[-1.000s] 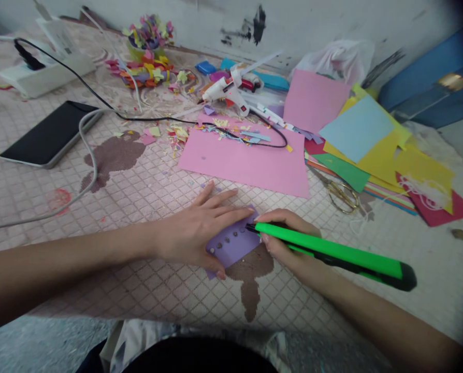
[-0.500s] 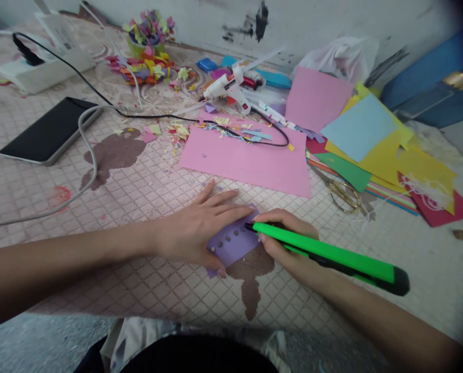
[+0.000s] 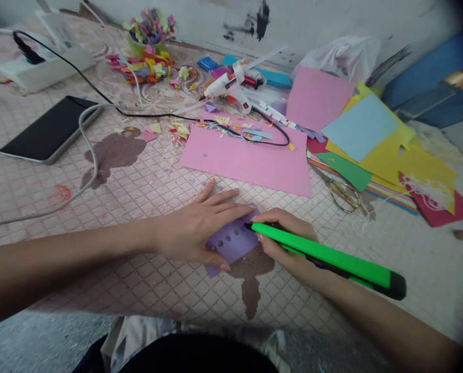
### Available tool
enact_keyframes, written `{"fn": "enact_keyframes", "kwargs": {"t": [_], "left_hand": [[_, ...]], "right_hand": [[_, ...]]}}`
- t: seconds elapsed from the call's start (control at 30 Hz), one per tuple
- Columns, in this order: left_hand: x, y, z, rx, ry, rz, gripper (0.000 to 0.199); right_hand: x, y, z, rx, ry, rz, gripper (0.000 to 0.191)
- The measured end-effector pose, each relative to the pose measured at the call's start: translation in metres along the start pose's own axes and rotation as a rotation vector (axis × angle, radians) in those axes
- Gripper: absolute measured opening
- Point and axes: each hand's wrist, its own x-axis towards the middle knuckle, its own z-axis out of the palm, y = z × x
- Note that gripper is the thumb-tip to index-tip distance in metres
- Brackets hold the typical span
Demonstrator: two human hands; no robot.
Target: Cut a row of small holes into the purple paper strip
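A small piece of purple paper (image 3: 237, 248) lies on the patterned tablecloth in front of me, with a slanting row of several small dark round spots. My left hand (image 3: 196, 228) rests flat over its left and upper part, fingers spread, thumb on the lower corner. In my right hand (image 3: 281, 233) is a green and black utility knife (image 3: 328, 253), gripped like a pen near its front end. The knife's dark tip meets the paper at the upper right end of the row. Its long body slants back over my right wrist.
Behind the paper lies a pink sheet (image 3: 247, 160) with paper scraps and a black cord. Farther back is a white glue gun (image 3: 231, 88). Gold-handled scissors (image 3: 344, 194) and coloured sheets (image 3: 363, 127) are at right; a dark tablet-like device (image 3: 48, 129) and power strip (image 3: 45, 67) at left.
The back end of the knife has dipped slightly and shifted a little left. My left hand and the purple paper have stayed almost still.
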Motion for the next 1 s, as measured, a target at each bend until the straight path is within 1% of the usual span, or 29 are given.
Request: {"fn": "enact_keyframes", "kwargs": {"t": [0.1, 0.17, 0.33, 0.43, 0.57, 1.0], "left_hand": [[-0.0004, 0.0015, -0.0024, 0.005, -0.010, -0.018, 0.082], [-0.0004, 0.0023, -0.0030, 0.008, -0.004, -0.020, 0.080], [0.0000, 0.0036, -0.0032, 0.002, -0.006, -0.027, 0.079], [-0.0001, 0.0038, -0.0033, 0.010, -0.007, -0.025, 0.079], [-0.0004, 0.0028, -0.0029, 0.020, -0.003, -0.013, 0.079], [-0.0002, 0.0027, -0.0023, 0.038, -0.010, -0.010, 0.080]], "right_hand": [[0.0007, 0.0018, -0.0011, -0.003, -0.020, -0.022, 0.018], [0.0004, 0.0030, -0.0013, 0.015, -0.016, -0.014, 0.018], [-0.0022, 0.0032, -0.0012, 0.106, 0.043, 0.065, 0.017], [-0.0029, 0.0022, -0.0009, 0.103, 0.063, 0.057, 0.017], [-0.0030, 0.0037, 0.0001, 0.052, 0.051, 0.038, 0.017], [-0.0029, 0.0060, 0.0008, 0.031, 0.024, 0.035, 0.017]]}}
